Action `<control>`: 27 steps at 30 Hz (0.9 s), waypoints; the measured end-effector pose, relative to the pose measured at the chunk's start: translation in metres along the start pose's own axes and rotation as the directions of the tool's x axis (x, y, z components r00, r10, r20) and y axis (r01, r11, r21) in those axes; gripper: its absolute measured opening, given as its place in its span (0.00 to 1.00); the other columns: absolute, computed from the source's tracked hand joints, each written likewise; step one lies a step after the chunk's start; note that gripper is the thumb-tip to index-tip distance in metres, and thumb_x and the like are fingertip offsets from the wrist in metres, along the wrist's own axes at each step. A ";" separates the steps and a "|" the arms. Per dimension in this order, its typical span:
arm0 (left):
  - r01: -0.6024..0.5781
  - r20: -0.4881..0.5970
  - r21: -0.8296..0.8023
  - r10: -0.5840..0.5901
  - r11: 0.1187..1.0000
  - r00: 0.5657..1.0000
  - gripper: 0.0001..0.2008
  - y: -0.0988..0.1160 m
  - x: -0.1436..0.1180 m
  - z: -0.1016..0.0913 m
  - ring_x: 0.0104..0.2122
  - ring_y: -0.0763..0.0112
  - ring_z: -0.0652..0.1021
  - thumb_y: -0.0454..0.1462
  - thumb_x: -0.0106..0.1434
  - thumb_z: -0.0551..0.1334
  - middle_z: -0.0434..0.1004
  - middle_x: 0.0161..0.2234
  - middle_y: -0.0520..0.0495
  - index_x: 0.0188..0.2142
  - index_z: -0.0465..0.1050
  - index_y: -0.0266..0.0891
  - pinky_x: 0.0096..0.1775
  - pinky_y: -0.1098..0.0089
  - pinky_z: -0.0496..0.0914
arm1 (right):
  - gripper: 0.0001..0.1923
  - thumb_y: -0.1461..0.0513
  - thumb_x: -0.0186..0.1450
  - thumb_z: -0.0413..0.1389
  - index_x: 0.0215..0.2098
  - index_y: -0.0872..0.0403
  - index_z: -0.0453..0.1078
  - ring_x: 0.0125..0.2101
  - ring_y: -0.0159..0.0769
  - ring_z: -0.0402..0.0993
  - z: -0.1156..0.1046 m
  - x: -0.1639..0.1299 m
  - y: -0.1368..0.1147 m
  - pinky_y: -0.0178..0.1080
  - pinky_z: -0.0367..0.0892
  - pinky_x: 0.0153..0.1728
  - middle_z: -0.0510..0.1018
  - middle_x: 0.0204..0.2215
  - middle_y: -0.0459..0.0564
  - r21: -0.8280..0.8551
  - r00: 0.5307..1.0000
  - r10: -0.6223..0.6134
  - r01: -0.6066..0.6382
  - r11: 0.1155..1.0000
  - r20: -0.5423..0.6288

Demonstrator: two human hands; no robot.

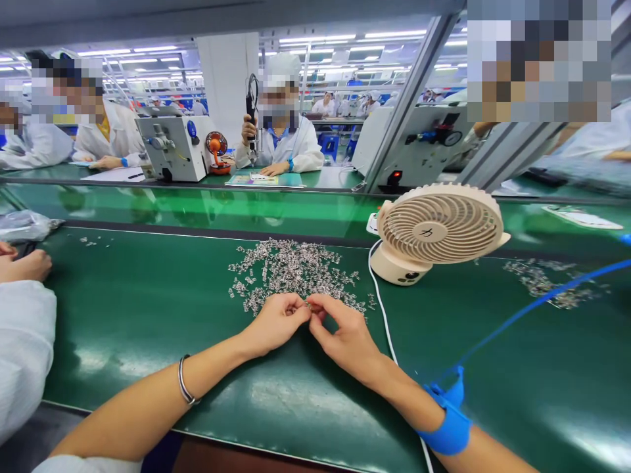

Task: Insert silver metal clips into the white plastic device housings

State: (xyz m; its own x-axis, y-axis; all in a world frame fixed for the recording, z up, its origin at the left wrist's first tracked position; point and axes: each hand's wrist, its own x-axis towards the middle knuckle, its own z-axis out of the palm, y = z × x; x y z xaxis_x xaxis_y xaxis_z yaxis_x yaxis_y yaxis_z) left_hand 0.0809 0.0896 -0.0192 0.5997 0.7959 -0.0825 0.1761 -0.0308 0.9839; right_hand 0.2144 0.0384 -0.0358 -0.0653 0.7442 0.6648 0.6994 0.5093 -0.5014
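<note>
A spread pile of small shiny metal parts (300,266) lies on the green work surface (133,315). At its near edge my left hand (276,322) and my right hand (342,332) meet, thumbs and forefingers pinched together. Something tiny sits between the fingertips; it is too small and too covered to name. A silver bangle (183,381) circles my left wrist. Around my right wrist is a blue strap (448,420), with a blue cord (537,302) running off to the right.
A beige fan (434,226) stands right of the pile, its white cable (387,328) trailing toward me. More metal parts (552,282) lie far right. Another person's hand (29,266) rests at the left. Across the bench a co-worker (280,144) holds a black-handled tool (252,105).
</note>
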 end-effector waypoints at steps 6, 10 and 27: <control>0.142 0.066 -0.195 -0.131 0.971 0.989 0.12 0.009 -0.001 0.000 0.21 0.80 0.55 0.42 0.45 0.59 0.55 0.17 0.58 0.18 0.58 0.38 0.26 0.72 0.49 | 0.10 0.71 0.60 0.45 0.33 0.56 0.66 0.24 0.31 0.65 -0.002 0.002 -0.003 0.34 0.63 0.26 0.70 0.23 0.47 -0.194 0.983 -0.183 0.173 0.966 -0.031; 0.138 0.053 -0.200 -0.130 0.970 0.990 0.11 0.012 -0.002 -0.002 0.21 0.80 0.55 0.41 0.45 0.59 0.55 0.17 0.58 0.18 0.58 0.37 0.25 0.73 0.49 | 0.09 0.70 0.61 0.46 0.34 0.56 0.66 0.25 0.31 0.65 -0.002 0.002 -0.004 0.34 0.63 0.27 0.69 0.24 0.47 -0.162 0.989 -0.144 0.139 0.977 -0.025; -0.226 0.012 0.384 0.240 0.895 0.971 0.04 -0.003 -0.001 -0.008 0.27 0.72 0.62 0.32 0.52 0.54 0.60 0.23 0.52 0.23 0.59 0.39 0.35 0.69 0.59 | 0.17 0.53 0.57 0.49 0.16 0.54 0.58 0.19 0.27 0.54 -0.007 0.008 -0.021 0.32 0.53 0.21 0.61 0.15 0.43 0.404 0.705 0.554 -0.708 0.579 0.443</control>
State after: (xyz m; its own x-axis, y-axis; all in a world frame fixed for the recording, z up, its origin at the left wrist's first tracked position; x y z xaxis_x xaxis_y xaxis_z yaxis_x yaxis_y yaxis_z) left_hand 0.0736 0.0935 -0.0214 0.6337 0.7581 0.1540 0.3219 -0.4394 0.8386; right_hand 0.2045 0.0311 -0.0159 0.0258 0.9982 -0.0543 0.1639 -0.0578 -0.9848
